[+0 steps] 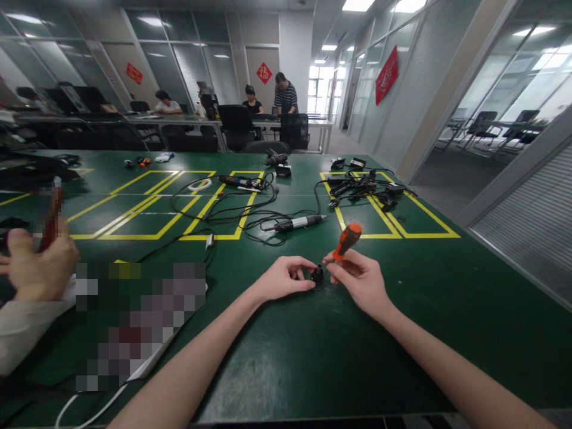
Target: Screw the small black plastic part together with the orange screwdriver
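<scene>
On the green table in front of me, my left hand pinches a small black round part between thumb and fingers. The part stands on the tabletop, too small to name more exactly. Just right of it, my right hand is closed on a screwdriver with an orange and dark handle. The handle points up and tilts right. Its shaft is mostly hidden by my fingers, and I cannot tell whether the tip touches the black part.
Beyond my hands lies a corded electric screwdriver with looped black cable. Black parts and cords cover the right yellow-taped area. A cordless drill sits at the far edge. At left are another person's hand and a partly blurred-out power strip.
</scene>
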Demonstrator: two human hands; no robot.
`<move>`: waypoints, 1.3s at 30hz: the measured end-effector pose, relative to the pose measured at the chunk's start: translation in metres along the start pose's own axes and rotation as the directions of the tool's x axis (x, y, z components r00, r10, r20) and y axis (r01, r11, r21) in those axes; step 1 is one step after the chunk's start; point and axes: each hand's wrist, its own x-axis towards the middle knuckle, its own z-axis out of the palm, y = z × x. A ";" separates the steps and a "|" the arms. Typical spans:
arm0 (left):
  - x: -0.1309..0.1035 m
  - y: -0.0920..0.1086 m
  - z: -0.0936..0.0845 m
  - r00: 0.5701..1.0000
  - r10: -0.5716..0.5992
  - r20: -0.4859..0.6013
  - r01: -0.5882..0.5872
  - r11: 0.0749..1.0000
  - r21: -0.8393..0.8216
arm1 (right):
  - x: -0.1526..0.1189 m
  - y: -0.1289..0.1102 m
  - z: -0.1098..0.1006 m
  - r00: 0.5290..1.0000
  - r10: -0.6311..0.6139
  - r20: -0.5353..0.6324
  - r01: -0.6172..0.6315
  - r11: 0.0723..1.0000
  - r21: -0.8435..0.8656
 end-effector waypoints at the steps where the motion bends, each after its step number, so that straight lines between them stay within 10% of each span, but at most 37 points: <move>1: 0.000 0.000 0.000 1.000 -0.002 0.001 0.002 1.000 0.001 | 0.000 0.000 0.000 1.000 -0.011 -0.016 0.010 1.000 -0.024; 8: 0.000 0.006 -0.005 0.994 0.046 -0.096 -0.048 0.999 -0.016 | 0.001 -0.002 -0.001 0.997 0.052 -0.056 -0.054 0.998 -0.043; 16: -0.010 0.018 -0.035 0.982 -0.034 -0.185 0.149 0.742 0.654 | 0.000 -0.003 0.002 1.000 -0.002 -0.009 0.003 0.998 0.060; 27: -0.022 0.017 -0.054 0.940 -0.239 0.243 0.160 0.939 0.304 | 0.002 -0.001 0.000 1.000 -0.005 -0.010 0.005 0.995 0.095; 39: -0.015 0.008 -0.053 0.972 -0.154 0.177 0.074 0.918 0.390 | 0.004 -0.001 -0.002 0.995 0.069 -0.071 -0.061 0.992 0.114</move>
